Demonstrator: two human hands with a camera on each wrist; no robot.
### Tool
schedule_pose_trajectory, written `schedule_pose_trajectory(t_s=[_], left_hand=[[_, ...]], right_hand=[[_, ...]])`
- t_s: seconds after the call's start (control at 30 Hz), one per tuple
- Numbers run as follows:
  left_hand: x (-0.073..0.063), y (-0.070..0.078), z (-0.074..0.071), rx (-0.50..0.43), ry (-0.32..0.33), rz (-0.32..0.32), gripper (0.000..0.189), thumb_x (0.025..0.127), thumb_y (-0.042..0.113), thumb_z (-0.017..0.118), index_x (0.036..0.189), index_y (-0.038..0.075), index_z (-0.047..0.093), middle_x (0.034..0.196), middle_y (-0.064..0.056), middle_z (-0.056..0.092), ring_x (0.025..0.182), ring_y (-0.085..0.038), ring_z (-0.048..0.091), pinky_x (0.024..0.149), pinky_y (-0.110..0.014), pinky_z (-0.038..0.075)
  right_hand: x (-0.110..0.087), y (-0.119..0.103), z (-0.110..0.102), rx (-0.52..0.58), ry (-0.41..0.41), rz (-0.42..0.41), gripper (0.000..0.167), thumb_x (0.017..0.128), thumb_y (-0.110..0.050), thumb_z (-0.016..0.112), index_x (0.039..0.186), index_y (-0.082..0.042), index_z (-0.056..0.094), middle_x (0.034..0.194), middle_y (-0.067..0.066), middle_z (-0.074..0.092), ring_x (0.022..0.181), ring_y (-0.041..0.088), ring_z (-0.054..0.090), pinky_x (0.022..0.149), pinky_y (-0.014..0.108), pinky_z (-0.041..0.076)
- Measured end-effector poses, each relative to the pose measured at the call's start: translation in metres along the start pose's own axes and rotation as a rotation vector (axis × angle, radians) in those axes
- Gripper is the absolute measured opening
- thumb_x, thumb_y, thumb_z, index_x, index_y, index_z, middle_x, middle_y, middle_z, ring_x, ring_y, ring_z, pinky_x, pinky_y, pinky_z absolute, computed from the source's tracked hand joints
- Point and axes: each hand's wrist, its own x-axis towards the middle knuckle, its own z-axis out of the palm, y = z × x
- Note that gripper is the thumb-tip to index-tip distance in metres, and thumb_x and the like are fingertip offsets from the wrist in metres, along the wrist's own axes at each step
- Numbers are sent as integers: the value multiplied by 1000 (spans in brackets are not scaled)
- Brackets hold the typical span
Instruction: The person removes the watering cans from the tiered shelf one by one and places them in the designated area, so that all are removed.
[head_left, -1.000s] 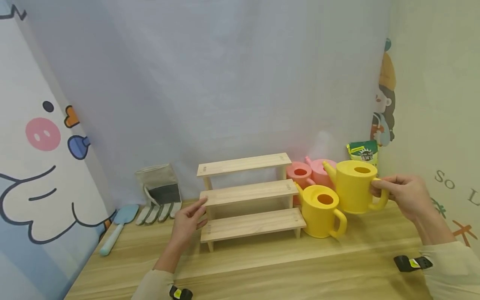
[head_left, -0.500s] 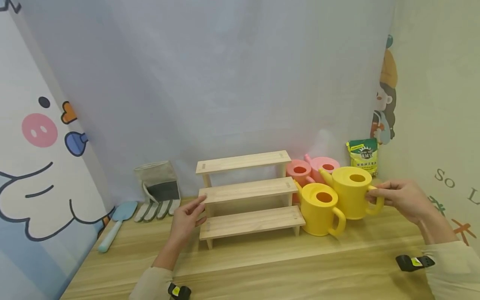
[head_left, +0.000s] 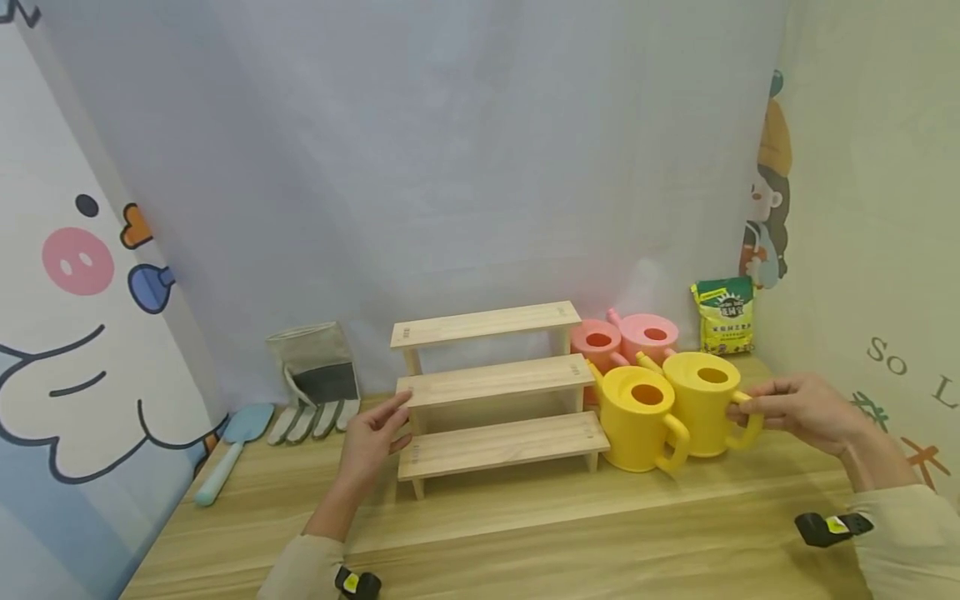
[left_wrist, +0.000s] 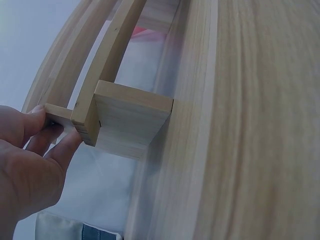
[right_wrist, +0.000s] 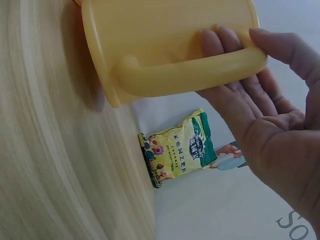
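Observation:
A three-tier wooden plant stand [head_left: 495, 382] stands on the table. My left hand [head_left: 369, 442] pinches the left end of its middle tier, thumb above and fingers below, as the left wrist view shows. To the right, my right hand [head_left: 806, 414] holds the handle of a yellow watering can [head_left: 697, 417]; in the right wrist view the fingers [right_wrist: 255, 95] pass behind the handle. That can appears upright and at the tabletop. Between it and the stand is a second yellow watering can [head_left: 633, 429]. Two pink watering cans, one darker [head_left: 597, 340] and one lighter [head_left: 649, 334], sit behind, partly hidden.
A green and yellow bag [head_left: 724, 317] stands at the back right. Left of the stand, gardening gloves [head_left: 318, 383] lean on the back wall, beside a light blue trowel [head_left: 234, 454]. Walls border the wooden table [head_left: 525, 550] at back and sides.
The right hand has lowered the yellow watering can down to the tabletop, beside the other yellow one, uncovering more of the bag behind. The left hand stays at the stand.

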Motion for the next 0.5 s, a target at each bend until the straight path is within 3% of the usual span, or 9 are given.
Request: schedule_pose_trajectory(t_s=[0.2,0.5], left_hand=[[0,1,1,7,3,3,38,103,5,56,141,-1,55,145,-19,49,124,-25,51,96,-40,55],[0,1,1,4,1,-3,39,103,5,56,141,0,55,146,-19,49,128,-29,49,97,-44,54]], right_hand=[[0,1,-1,7,-24,52,22,100,7,51,105,5,72,102,11,75,97,19,71,86,29,60],[0,-2,1,-209,38,153,22,100,-4,60,113,13,66,106,5,74,97,13,69,84,30,60]])
